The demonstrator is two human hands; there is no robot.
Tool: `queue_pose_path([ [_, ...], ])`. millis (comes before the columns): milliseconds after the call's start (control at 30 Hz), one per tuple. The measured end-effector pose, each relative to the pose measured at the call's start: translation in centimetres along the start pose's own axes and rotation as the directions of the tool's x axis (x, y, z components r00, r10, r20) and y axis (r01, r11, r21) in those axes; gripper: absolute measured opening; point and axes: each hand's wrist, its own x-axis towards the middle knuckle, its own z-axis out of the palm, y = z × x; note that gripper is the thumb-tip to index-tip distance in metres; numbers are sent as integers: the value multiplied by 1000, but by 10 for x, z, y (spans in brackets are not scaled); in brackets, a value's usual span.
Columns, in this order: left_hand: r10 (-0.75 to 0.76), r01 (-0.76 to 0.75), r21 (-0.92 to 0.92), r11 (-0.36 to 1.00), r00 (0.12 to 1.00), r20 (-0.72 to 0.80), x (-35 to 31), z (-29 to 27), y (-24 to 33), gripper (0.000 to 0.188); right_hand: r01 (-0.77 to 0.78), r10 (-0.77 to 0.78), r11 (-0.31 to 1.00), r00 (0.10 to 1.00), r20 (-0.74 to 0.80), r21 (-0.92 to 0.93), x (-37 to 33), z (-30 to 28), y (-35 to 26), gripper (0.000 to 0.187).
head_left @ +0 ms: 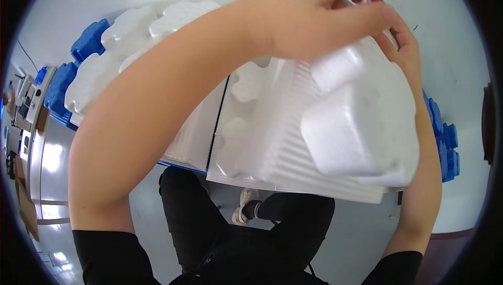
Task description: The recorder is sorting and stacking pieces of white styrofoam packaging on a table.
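A white tray [361, 138] leans at the right, over a ribbed stack [288, 151]; the left hand [327, 20] is clamped on its far edge, likely steadying it. The right hand [406, 49] wraps alongside, partly hidden, its grip unclear. Blue trays [60, 88] stand leftward.

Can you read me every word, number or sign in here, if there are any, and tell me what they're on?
There are none I can read.
White piece by the hands: no writing shows, though it's blurred.
Blue pieces: none I can make out.
Things on the left table: too small to tell.
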Motion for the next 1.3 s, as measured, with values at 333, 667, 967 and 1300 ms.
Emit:
queue_pose_path([
  [333, -654, 656, 121, 745, 754, -64, -16, 3, -58, 101, 99, -53, 988, 934, 352, -115, -4, 53, 20, 73],
  [667, -654, 641, 162, 750, 684, 322, -2, -34, -31, 94, 335, -176, 907, 852, 493, -256, -7, 24, 23, 78],
  [967, -734, 601, 479, 639, 663, 146, -6, -10, 13, 105, 341, -151, 886, 854, 499, -315, -13, 33, 19, 77],
  [1300, -886, 705, 540, 460, 405, 226, -13, -12, -31, 132, 418, -158, 830, 811, 563, -369, -15, 44, 25, 81],
])
